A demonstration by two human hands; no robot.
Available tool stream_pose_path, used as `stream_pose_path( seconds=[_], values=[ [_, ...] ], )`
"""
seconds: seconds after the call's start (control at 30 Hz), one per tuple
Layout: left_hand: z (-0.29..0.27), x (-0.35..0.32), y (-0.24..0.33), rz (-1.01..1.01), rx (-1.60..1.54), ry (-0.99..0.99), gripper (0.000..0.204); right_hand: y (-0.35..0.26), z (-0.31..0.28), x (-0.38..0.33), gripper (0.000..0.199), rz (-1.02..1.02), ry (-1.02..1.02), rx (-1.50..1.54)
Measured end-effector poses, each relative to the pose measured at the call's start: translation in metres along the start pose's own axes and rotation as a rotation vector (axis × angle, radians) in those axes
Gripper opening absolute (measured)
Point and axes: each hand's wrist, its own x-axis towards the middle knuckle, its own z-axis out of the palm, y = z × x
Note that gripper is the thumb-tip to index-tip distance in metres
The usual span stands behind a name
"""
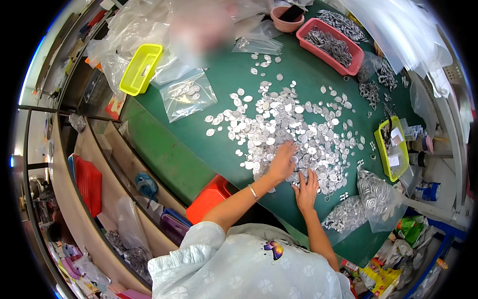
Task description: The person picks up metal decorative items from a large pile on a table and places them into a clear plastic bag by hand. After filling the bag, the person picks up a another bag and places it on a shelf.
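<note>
Many silvery discs [269, 117] lie loose on the table [196, 132], likely for easy reach; right hand [306, 191] has fingers spread, left hand [283, 162] fingers bent, whether pinching I cannot tell

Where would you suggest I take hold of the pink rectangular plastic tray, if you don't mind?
The tray is probably best gripped by its near long rim, from the person's side: that raised edge stands exposed over the green tabletop, while heaped grey metal pieces crowd the far side.
</note>
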Motion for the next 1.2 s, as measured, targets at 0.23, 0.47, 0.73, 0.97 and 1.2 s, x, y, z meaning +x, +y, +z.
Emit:
stream_pose_path(
  seconds=[0.23, 0.47, 0.73, 0.97, 1.2],
  values=[
    [0.016, -0.02, 0.024, 0.063, -0.003, -0.059, 0.043, 0.003, -0.005, -0.002, 0.046, 0.004, -0.024, -0.069],
    [-0.036, -0.056, 0.001, -0.013, 0.216, 0.151, 0.043, 0.005, -0.005, -0.004, 0.047, -0.009, -0.02, -0.064],
    [-0.048, -0.056, -0.002, -0.159, 0.528, -0.022, 0.056, 0.007, -0.005, -0.005, 0.047, -0.005, -0.003, -0.08],
    [-0.04, -0.058, 0.007, -0.174, 0.558, -0.019, 0.057, 0.017, 0.002, -0.008, 0.046, 0.014, 0.048, -0.161],
    [-0.028, -0.057, 0.018, -0.154, 0.59, -0.048, 0.055, 0.035, -0.015, 0.007, 0.044, 0.163, 0.086, -0.221]
  ],
)
